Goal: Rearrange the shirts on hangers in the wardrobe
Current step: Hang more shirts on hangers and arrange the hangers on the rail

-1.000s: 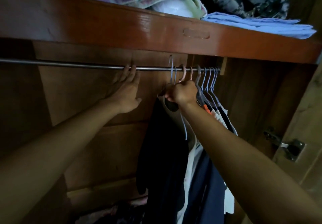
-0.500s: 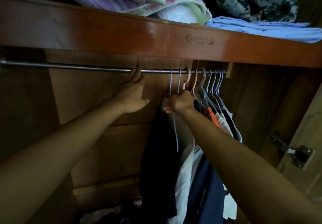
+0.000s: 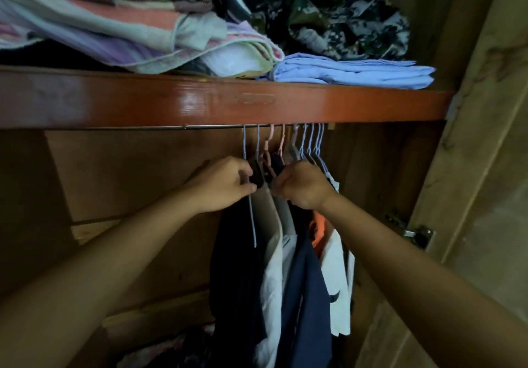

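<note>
Several shirts [image 3: 303, 282] hang lengthwise downward, bunched at the rail's [image 3: 217, 127] right end; hanger hooks vanish behind the shelf edge [image 3: 200, 101]. Left hand [image 3: 221, 186] pinches a blue hanger [image 3: 251, 216]; right hand [image 3: 304, 186] curls around dark fabric, its fingertips hidden. Rail leftward runs bare.

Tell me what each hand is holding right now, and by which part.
The left hand grips the leftmost blue hanger just below its hook. The right hand grips the hanging shirts near their collars; exactly which cannot be told.
</note>
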{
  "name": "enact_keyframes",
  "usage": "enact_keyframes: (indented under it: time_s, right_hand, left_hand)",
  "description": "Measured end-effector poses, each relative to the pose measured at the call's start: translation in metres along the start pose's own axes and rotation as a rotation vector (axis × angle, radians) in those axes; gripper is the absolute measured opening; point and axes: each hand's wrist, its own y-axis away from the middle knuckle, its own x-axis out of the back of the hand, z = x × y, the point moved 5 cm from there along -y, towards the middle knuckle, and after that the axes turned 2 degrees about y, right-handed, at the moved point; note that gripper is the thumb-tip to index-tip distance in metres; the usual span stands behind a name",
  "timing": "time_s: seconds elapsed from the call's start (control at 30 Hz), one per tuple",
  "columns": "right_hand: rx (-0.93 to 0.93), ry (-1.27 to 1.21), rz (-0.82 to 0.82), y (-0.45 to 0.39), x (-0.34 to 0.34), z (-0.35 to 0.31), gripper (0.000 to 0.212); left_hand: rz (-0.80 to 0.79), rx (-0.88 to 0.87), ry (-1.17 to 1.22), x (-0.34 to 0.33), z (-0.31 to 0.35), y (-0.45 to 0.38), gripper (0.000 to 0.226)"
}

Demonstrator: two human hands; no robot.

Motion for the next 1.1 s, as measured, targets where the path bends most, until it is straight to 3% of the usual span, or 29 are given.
enact_keyframes:
  time_s: [0.07,0.23,0.43,0.57,0.67,0.73,1.1]
  right_hand:
    - [0.000,0.046,-0.032,0.017,0.011,0.005,0.014]
    - [0.030,0.217,-0.112,0.059,0.035,0.018,0.050]
    - [-0.040,0.345,-0.054,0.115,0.062,0.039,0.051]
    - [-0.151,0.363,-0.056,0.158,0.076,0.056,0.058]
    - [-0.251,0.391,-0.056,0.198,0.090,0.070,0.060]
    - [-0.318,0.412,-0.042,0.228,0.099,0.080,0.059]
    - [-0.703,0.430,0.093,0.404,0.154,0.118,0.058]
  left_hand:
    - [-0.072,-0.023,0.113,-0.013,0.012,0.001,0.033]
    - [-0.129,-0.103,0.170,-0.037,0.042,0.004,0.048]
    - [-0.252,-0.232,-0.006,-0.056,0.081,0.007,0.067]
    - [-0.304,-0.295,-0.137,-0.071,0.114,0.014,0.057]
    - [-0.381,-0.378,-0.156,-0.089,0.144,0.023,0.076]
    - [-0.444,-0.433,-0.155,-0.104,0.166,0.033,0.087]
    - [-0.673,-0.716,0.017,-0.178,0.317,0.105,0.088]
